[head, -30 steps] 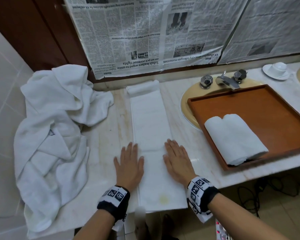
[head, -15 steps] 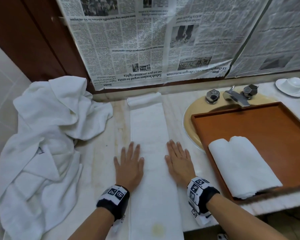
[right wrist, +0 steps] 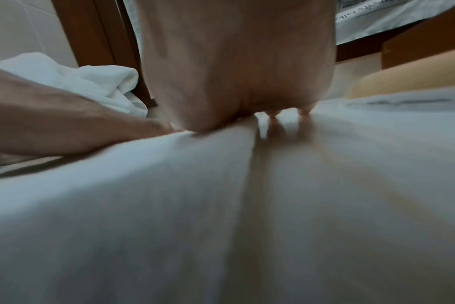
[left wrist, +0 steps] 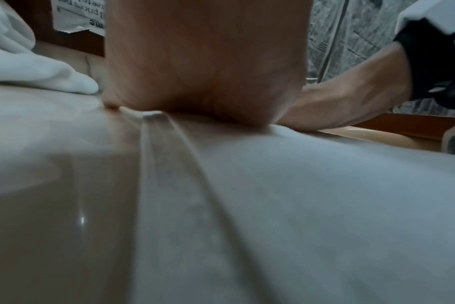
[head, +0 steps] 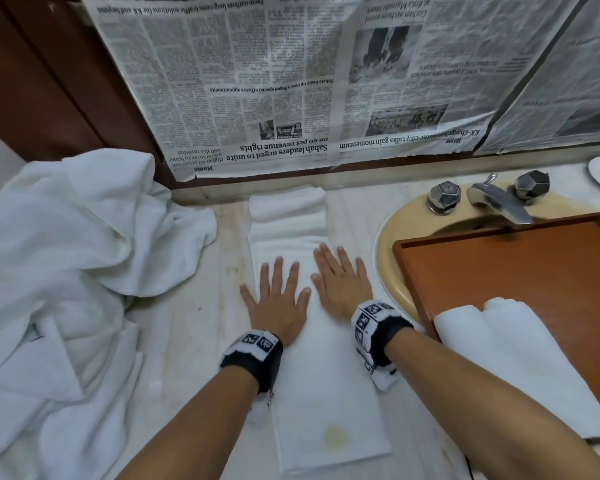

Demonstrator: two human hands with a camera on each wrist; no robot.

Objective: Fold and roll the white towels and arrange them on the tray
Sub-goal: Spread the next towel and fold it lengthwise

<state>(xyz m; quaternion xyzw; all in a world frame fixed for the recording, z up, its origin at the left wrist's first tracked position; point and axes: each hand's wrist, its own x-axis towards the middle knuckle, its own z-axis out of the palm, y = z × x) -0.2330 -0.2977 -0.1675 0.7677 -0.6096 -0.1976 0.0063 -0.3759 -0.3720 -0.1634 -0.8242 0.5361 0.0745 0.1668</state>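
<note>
- A long white towel folded into a narrow strip (head: 321,375) lies flat on the pale marble counter (head: 194,341), running from the 6 o'clock edge of the head view up toward 12 o'clock, where its far end is doubled over against the wall.
- A faint yellowish round stain marks the strip near its 6 o'clock end.
- The person's left hand (head: 277,299) lies palm down on the left half of the strip, fingers straight and spread apart; its outer edge reaches over the towel's left border onto the counter.
- The person's right hand (head: 340,285) lies palm down on the right half, fingers straight and fanned, just beside the left hand and slightly farther toward 12 o'clock.
- Both wrist views show a palm heel flattened on the white cloth; neither hand grips or pinches anything.
- A flat rectangular reddish-brown wooden tray (head: 520,265) sits at 3 o'clock over the beige round sink basin (head: 395,230).
- A rolled white towel (head: 513,362) rests on the tray's near left part, at about 4 o'clock, its end jutting over the tray's near rim.
- A loose heap of crumpled white towels (head: 70,271) is piled at 9 o'clock.
- A chrome tap with two faceted knobs (head: 492,199) stands at 2 o'clock behind the basin.
- Upside-down newspaper sheets (head: 291,81) cover the wall at 12 o'clock.
</note>
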